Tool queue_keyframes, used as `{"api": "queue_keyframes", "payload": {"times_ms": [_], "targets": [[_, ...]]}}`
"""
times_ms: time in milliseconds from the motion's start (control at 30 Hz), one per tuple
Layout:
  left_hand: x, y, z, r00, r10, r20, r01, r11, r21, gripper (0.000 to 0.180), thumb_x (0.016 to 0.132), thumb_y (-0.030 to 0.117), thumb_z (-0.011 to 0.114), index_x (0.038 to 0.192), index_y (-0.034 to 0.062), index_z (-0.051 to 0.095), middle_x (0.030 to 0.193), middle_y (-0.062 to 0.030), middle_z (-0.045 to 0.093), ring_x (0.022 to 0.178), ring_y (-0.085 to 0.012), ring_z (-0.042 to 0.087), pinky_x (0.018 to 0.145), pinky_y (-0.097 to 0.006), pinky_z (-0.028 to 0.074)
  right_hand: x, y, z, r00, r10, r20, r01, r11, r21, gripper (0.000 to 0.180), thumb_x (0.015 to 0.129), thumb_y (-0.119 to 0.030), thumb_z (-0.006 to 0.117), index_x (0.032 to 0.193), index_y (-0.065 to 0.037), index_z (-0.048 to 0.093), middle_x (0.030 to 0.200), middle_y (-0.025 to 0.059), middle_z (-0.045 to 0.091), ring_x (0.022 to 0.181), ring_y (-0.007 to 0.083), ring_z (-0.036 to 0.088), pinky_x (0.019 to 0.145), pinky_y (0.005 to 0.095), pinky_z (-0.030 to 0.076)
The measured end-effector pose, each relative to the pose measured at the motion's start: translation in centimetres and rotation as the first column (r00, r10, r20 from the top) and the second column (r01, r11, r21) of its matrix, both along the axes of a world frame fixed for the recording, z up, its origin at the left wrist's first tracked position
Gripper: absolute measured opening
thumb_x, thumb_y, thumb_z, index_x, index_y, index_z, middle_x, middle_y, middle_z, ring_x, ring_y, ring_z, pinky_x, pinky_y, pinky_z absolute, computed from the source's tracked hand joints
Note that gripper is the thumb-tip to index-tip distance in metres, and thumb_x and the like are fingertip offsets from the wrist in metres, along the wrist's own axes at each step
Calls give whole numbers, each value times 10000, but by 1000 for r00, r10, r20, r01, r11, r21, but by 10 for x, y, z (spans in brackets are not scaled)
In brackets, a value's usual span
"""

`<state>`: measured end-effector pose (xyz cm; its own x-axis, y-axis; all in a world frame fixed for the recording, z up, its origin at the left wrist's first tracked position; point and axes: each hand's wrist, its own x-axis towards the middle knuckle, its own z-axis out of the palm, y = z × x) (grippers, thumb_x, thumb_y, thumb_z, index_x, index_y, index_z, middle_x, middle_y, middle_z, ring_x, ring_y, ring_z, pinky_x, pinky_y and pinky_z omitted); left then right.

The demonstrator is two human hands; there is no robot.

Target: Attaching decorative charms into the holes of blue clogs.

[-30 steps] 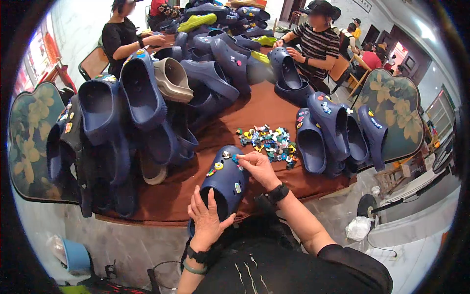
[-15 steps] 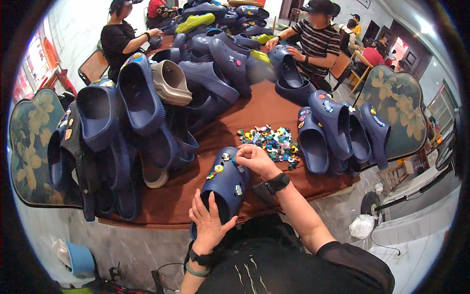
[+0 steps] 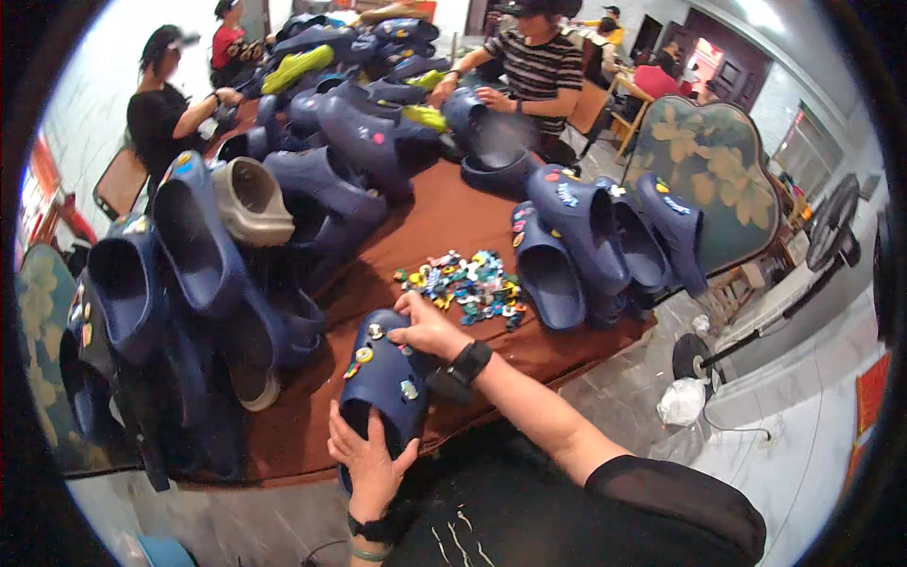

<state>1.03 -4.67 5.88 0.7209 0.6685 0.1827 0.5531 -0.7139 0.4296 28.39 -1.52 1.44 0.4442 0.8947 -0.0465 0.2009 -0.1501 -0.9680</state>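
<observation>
A navy clog (image 3: 387, 364) with holes in its upper lies toe-away at the table's near edge. Decorative charms dot its upper, among them a round pale charm (image 3: 376, 332), a yellow one (image 3: 365, 355) and a green-and-white one (image 3: 408, 388). My left hand (image 3: 373, 468) grips the clog at its foot opening, fingers at the opening and thumb along the side. At the toe, my right hand (image 3: 427, 326) is closed around the far right side with the thumb on the upper. Whether a charm sits under those fingers is hidden. Just beyond lies a pile of small colourful charms (image 3: 463, 288).
Stacked navy clogs (image 3: 198, 246) and a beige clog (image 3: 250, 203) crowd the left; decorated clogs (image 3: 576, 227) stand right. More clogs heap at the far end of the brown-covered table (image 3: 430, 222), where a person in stripes (image 3: 534, 71) handles a clog. A fan (image 3: 831, 222) stands right.
My view has swung right, so everything sits further left in the picture. My right hand has gone from a raised fingertip pinch over the toe to wrapping the toe, thumb on top.
</observation>
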Motion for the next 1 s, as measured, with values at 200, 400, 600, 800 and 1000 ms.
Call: {"api": "queue_keyframes", "payload": {"times_ms": [200,400,600,800,1000], "targets": [[-3,-1,-5,999,21,-37,-20,1000,6,826,773,511,714,1391,47,421,1529,-333,62,1398,-502,125,1073,-628,173,-14,-28,17,960,-11,-279,42,993,106,525,845,-184,764,1255,-9,487,1127,108,583,1038,159,575,885,304,491],[3,-2,-7,1000,17,3,-17,996,87,809,762,516,722,1400,113,429,1522,-322,76,1382,-484,138,1055,-601,191,-10,-54,7,956,-78,-283,143,966,216,490,838,-137,742,1265,-9,540,1147,86,606,1021,158,583,900,302,471],[7,1,-7,999,0,40,-5,993,117,798,736,494,754,1371,107,464,1516,-331,101,1380,-477,159,1047,-588,206,-13,-42,18,896,-278,347,122,904,409,290,804,-149,758,1082,-96,695,1025,75,634,952,227,617,868,345,494],[2,4,3,999,-2,38,1,1000,20,783,703,452,780,1300,29,500,1509,-356,119,1378,-509,162,1064,-596,196,-15,-21,49,511,-74,856,8,997,81,128,731,-272,725,726,-145,708,828,59,668,976,249,593,791,407,461],[-2,4,-5,1000,-4,-10,5,991,137,765,739,467,772,1293,19,491,1503,-359,125,1336,-532,235,1049,-616,250,-63,-25,49,91,-81,993,84,994,74,126,793,-174,594,815,-81,677,828,71,650,991,253,549,960,490,338]]}}
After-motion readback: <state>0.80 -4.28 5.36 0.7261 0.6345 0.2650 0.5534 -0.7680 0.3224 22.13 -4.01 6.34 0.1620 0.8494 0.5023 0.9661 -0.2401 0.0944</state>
